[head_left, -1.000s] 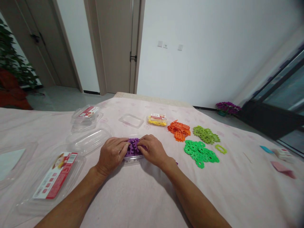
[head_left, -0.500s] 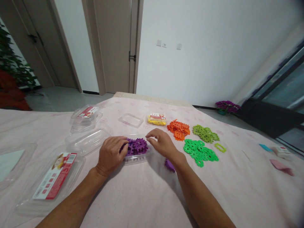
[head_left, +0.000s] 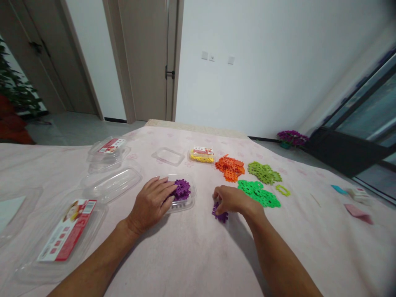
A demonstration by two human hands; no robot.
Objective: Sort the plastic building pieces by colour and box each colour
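A clear plastic container (head_left: 193, 194) holds a heap of purple toothed plastic pieces (head_left: 181, 189). My left hand (head_left: 154, 196) lies over the left part of that heap, fingers stretched out and resting on it, covering some pieces. To the right of the container, my right hand (head_left: 230, 200) reaches down with thumb and fingers pinched on a small stack of purple plastic pieces (head_left: 221, 215) at the cloth. My fingers hide part of that stack.
Orange (head_left: 229, 167), olive-green (head_left: 264, 172) and bright green pieces (head_left: 259, 194) lie in piles at right. A closed container with yellow pieces (head_left: 201, 155) stands behind. Clear containers and lids (head_left: 113, 185) spread at left, one with a label (head_left: 68, 231).
My right hand has moved from the container's right side to the loose purple stack and closed on it. My left hand has flattened over the pieces in the container.
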